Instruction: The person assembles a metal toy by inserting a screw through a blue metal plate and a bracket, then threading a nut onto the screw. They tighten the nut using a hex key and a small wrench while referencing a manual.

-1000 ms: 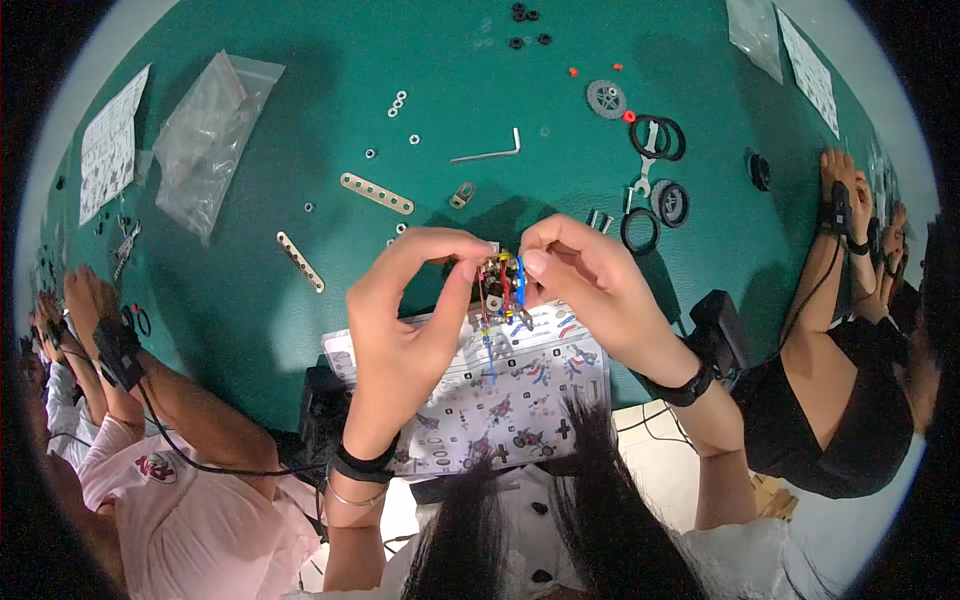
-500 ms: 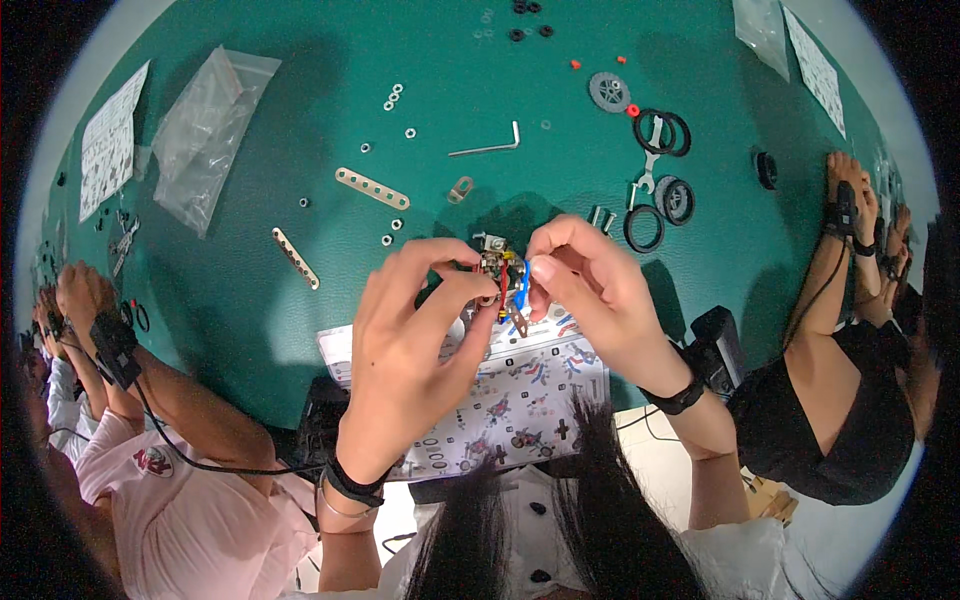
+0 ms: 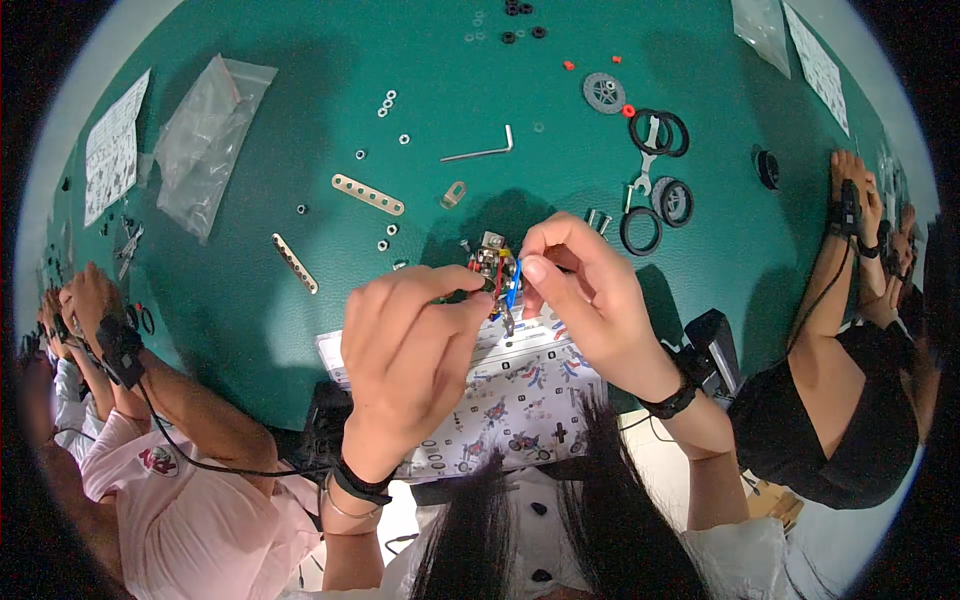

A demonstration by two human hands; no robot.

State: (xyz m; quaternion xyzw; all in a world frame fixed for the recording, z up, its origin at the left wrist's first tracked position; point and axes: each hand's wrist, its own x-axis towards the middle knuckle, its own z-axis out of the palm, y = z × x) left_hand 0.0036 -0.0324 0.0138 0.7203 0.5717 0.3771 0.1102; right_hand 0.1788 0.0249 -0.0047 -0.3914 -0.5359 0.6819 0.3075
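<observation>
A small metal model (image 3: pixel 491 258) with red, blue and yellow parts is between my hands, above the near part of the table. My left hand (image 3: pixel 412 350) has its thumb and index finger closed at the model's left side; its other fingers curl behind. On the opposite side, my right hand (image 3: pixel 585 285) pinches the model's blue strip (image 3: pixel 515 284) between thumb and fingertips. The fingers hide parts of the model. Under both hands lies a printed instruction sheet (image 3: pixel 510 400) with coloured drawings.
Perforated metal strips (image 3: pixel 368 194), several nuts (image 3: pixel 386 103) and a hex key (image 3: pixel 478 153) lie beyond my hands. To the right are black rubber rings (image 3: pixel 641 231), a grey wheel (image 3: pixel 604 93) and a wrench (image 3: pixel 648 160). A clear bag (image 3: pixel 215 145) lies left. Other people sit on both sides.
My left hand's thumb and index finger have drawn closer together, and its knuckles have turned over more. The metal tab under the model has turned. My right hand keeps its pinch on the blue strip.
</observation>
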